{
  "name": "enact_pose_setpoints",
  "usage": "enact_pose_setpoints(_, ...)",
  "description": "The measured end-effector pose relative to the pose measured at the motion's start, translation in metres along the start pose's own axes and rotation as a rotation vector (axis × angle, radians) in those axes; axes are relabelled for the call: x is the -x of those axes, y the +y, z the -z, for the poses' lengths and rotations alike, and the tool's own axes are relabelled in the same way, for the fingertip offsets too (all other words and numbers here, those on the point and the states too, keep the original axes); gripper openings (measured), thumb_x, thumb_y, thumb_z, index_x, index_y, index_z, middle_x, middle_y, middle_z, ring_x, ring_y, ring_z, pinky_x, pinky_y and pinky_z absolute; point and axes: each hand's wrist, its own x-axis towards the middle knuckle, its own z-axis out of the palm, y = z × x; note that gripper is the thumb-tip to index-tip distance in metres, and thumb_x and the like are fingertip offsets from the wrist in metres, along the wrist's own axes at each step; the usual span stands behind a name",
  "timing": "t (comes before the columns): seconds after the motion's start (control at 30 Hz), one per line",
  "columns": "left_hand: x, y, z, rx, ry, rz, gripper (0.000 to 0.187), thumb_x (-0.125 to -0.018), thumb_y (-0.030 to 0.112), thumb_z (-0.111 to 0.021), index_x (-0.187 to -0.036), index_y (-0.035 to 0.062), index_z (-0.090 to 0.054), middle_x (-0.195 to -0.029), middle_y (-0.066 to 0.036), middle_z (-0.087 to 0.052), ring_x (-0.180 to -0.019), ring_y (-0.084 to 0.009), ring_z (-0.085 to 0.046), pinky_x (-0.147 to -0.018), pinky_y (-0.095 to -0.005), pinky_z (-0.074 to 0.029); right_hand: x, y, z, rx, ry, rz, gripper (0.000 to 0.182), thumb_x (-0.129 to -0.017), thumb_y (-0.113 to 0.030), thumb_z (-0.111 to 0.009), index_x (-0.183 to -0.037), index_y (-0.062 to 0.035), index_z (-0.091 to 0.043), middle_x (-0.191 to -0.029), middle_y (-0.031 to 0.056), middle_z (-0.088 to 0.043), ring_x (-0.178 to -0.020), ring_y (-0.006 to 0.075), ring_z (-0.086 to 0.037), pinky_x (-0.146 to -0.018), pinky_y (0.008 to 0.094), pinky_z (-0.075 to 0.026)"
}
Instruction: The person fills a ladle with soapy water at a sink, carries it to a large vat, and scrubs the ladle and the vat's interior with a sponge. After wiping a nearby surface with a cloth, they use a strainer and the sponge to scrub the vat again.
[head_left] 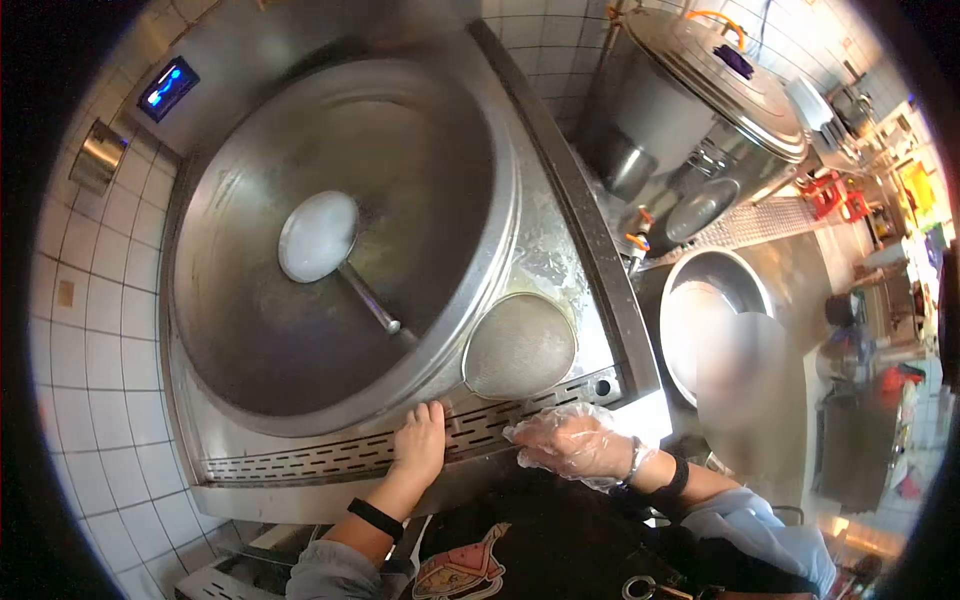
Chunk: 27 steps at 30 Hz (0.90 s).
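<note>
A ladle [318,237] with a round pale bowl lies in the large round steel wok [480,270], its short handle pointing down and right. Beside the wok's lower right rim a round mesh strainer [521,346] rests on the steel counter. My left hand [420,440], bare with a black wristband, is at the slotted drain strip near the strainer's handle; its fingers are curled together, and what they hold is hidden. My right hand [572,446], in a clear plastic glove, is closed below the strainer, over the counter's front edge; nothing can be made out inside it.
A tall lidded steel pot [690,110] with a tap stands at the upper right. Below it is a large metal basin [715,262], partly blurred. A lit display [168,88] is on the back wall, and white tiles [100,350] line the left side.
</note>
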Motion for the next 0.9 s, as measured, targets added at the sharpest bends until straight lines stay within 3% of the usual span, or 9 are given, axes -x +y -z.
enact_pose_setpoints(0.17, -0.004, -0.016, -0.001, -0.062, -0.061, -0.038, 0.018, -0.073, 0.008, -0.055, -0.088, -0.0004, -0.051, -0.089, -0.013, -0.051, -0.078, -0.0269, -0.058, -0.06, -0.0349, -0.051, 0.005, -0.011, -0.004, 0.035, 0.025, -0.074, 0.031, -0.08, -0.023, -0.058, -0.104, -0.0019, -0.056, -0.09, 0.0177, -0.06, -0.081, 0.0334, -0.058, -0.069, 0.0395, -0.048)
enact_pose_setpoints(0.23, -0.001, -0.02, 0.001, -0.138, 0.093, -0.161, 0.014, -0.071, 0.008, -0.056, -0.083, -0.0005, -0.054, -0.091, -0.012, -0.05, -0.081, -0.0273, -0.058, -0.061, -0.0363, -0.051, 0.007, -0.009, -0.01, 0.048, 0.059, -0.077, 0.031, -0.08, -0.023, -0.057, -0.103, -0.0021, -0.056, -0.089, 0.0177, -0.06, -0.081, 0.0335, -0.058, -0.069, 0.0397, -0.048)
enact_pose_setpoints(0.37, 0.014, -0.017, 0.003, 0.131, 0.122, -0.147, 0.015, -0.071, 0.012, -0.056, -0.083, 0.0031, -0.052, -0.092, -0.013, -0.048, -0.078, -0.0297, -0.058, -0.055, -0.04, -0.05, 0.008, -0.011, -0.014, 0.041, 0.046, -0.114, 0.031, -0.08, -0.024, -0.057, -0.103, -0.0025, -0.057, -0.091, 0.0175, -0.06, -0.082, 0.0331, -0.058, -0.071, 0.0399, -0.047)
enact_pose_setpoints(0.53, 0.023, 0.006, 0.049, 0.314, 0.09, -0.159, 0.029, -0.074, 0.01, -0.052, -0.098, 0.0034, -0.036, -0.064, -0.018, -0.054, -0.055, -0.0371, -0.056, -0.05, -0.0455, -0.046, 0.011, -0.013, -0.02, 0.038, 0.046, -0.14, 0.033, -0.082, -0.025, -0.056, -0.107, -0.0031, -0.055, -0.092, 0.0173, -0.06, -0.082, 0.0333, -0.058, -0.071, 0.0394, -0.047)
enact_pose_setpoints(0.67, 0.023, 0.006, 0.08, 0.672, 0.031, -0.117, 0.041, -0.082, 0.007, -0.047, -0.117, 0.0036, -0.027, -0.062, -0.019, -0.055, -0.056, -0.0386, -0.056, -0.049, -0.046, -0.043, 0.002, -0.022, -0.011, 0.067, 0.052, -0.11, 0.03, -0.08, -0.022, -0.058, -0.105, -0.0056, -0.057, -0.092, 0.0143, -0.061, -0.079, 0.0317, -0.059, -0.066, 0.0374, -0.049)
enact_pose_setpoints(0.7, 0.024, 0.005, 0.09, 0.822, 0.023, -0.077, 0.036, -0.086, 0.009, -0.046, -0.117, 0.0035, -0.029, -0.061, -0.017, -0.053, -0.056, -0.0363, -0.055, -0.05, -0.0418, -0.041, 0.002, -0.022, -0.011, 0.096, 0.118, -0.111, 0.025, -0.077, -0.018, -0.062, -0.1, -0.0071, -0.06, -0.091, 0.0116, -0.062, -0.075, 0.0294, -0.061, -0.062, 0.036, -0.05)
enact_pose_setpoints(0.77, 0.024, -0.008, 0.1, 0.983, 0.106, -0.053, 0.03, -0.091, 0.015, -0.04, -0.12, 0.0059, -0.035, -0.067, -0.004, -0.05, -0.055, -0.0136, -0.048, -0.05, -0.0281, -0.038, 0.001, -0.023, -0.008, 0.122, 0.108, -0.112, 0.024, -0.077, -0.017, -0.062, -0.099, -0.0072, -0.06, -0.09, 0.0115, -0.062, -0.074, 0.0293, -0.061, -0.061, 0.036, -0.05)
enact_pose_setpoints(0.87, 0.005, -0.05, 0.096, 1.229, 0.284, 0.084, 0.024, -0.092, 0.017, -0.041, -0.115, 0.0108, -0.047, -0.068, 0.004, -0.046, -0.052, -0.0015, -0.037, -0.047, -0.0147, -0.031, -0.003, -0.025, -0.003, 0.162, 0.081, -0.138, 0.022, -0.076, -0.016, -0.062, -0.097, -0.0074, -0.061, -0.088, 0.0119, -0.062, -0.072, 0.0294, -0.061, -0.06, 0.0362, -0.05)
enact_pose_setpoints(0.9, -0.004, -0.068, 0.103, 1.488, 0.212, 0.271, 0.023, -0.093, 0.019, -0.039, -0.113, 0.0118, -0.047, -0.065, 0.003, -0.046, -0.046, -0.0021, -0.036, -0.04, -0.0152, -0.029, -0.004, -0.024, -0.003, 0.181, 0.057, -0.15, 0.022, -0.076, -0.015, -0.062, -0.096, -0.0074, -0.061, -0.087, 0.0124, -0.062, -0.072, 0.0295, -0.061, -0.06, 0.0365, -0.049)
